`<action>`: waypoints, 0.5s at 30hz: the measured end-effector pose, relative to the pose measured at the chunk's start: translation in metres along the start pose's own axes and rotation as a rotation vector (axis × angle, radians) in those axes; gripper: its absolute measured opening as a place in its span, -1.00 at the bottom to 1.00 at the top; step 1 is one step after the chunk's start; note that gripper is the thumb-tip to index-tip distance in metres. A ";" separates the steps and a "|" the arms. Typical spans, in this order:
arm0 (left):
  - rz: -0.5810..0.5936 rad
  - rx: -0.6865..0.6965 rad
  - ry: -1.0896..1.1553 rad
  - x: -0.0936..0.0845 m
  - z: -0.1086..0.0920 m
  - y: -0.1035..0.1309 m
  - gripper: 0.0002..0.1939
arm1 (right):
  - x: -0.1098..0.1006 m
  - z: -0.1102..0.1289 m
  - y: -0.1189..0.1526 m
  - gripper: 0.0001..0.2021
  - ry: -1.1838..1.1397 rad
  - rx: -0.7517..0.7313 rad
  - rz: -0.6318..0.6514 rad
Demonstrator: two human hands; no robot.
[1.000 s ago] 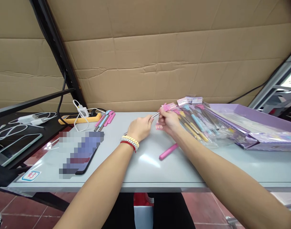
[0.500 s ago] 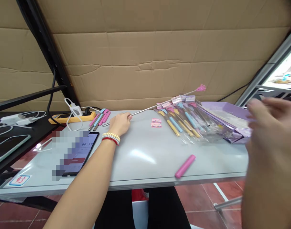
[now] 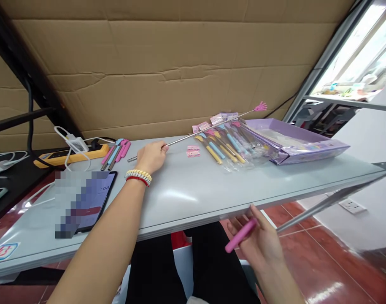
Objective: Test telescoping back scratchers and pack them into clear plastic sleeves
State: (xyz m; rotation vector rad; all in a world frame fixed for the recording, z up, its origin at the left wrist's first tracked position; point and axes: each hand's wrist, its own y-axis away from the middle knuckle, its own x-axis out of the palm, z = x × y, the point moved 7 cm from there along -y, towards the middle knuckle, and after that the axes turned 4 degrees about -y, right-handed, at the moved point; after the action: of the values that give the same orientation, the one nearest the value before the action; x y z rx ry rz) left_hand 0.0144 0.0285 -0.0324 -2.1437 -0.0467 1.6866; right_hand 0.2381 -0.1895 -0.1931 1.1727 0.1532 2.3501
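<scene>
My left hand (image 3: 152,157) is closed around the metal rod of a back scratcher (image 3: 208,128), which slants up to the right and ends in a small pink hand-shaped head. The rod's bare lower end pokes out left of my fist. Just below the table's front edge, my right hand (image 3: 259,238) has its palm turned up and fingers loosely curled, with a pink handle sleeve (image 3: 241,235) lying across them. Behind the rod lie several bagged back scratchers (image 3: 226,147) with yellow and blue handles. Two small pink labels (image 3: 193,151) rest beside them.
A purple open box (image 3: 309,147) stands at the back right of the table (image 3: 183,185). Several loose pink and blue back scratchers (image 3: 117,153) lie back left, near a yellow power strip (image 3: 69,155). A phone (image 3: 94,207) lies front left. Cardboard (image 3: 142,84) backs the table.
My right hand has come down from the right to below the table's front edge. The pink handle sleeve has left the tabletop and is now at that hand. My left hand keeps its grip.
</scene>
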 end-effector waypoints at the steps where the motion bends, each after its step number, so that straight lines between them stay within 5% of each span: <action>1: -0.004 0.003 0.005 0.000 -0.001 0.000 -0.70 | -0.001 -0.022 0.010 -0.80 0.042 0.052 -0.005; 5: -0.006 -0.003 0.033 0.000 -0.001 0.000 -0.69 | 0.010 -0.131 0.059 -0.82 0.251 0.458 0.284; 7: 0.002 -0.008 0.043 0.001 -0.001 0.001 -0.69 | 0.021 -0.150 0.077 -0.90 0.373 0.564 0.399; 11: -0.005 0.014 0.055 0.001 -0.005 0.003 -0.69 | 0.068 -0.104 0.070 -0.76 0.442 0.496 0.443; 15: -0.033 0.026 0.086 0.001 -0.007 0.005 -0.69 | 0.142 -0.014 0.012 -0.67 0.427 0.128 0.381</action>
State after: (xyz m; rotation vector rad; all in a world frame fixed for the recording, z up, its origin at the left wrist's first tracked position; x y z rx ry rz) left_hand 0.0201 0.0221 -0.0333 -2.1816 -0.0359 1.5671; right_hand 0.1516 -0.1291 -0.0958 0.7882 0.2474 2.9469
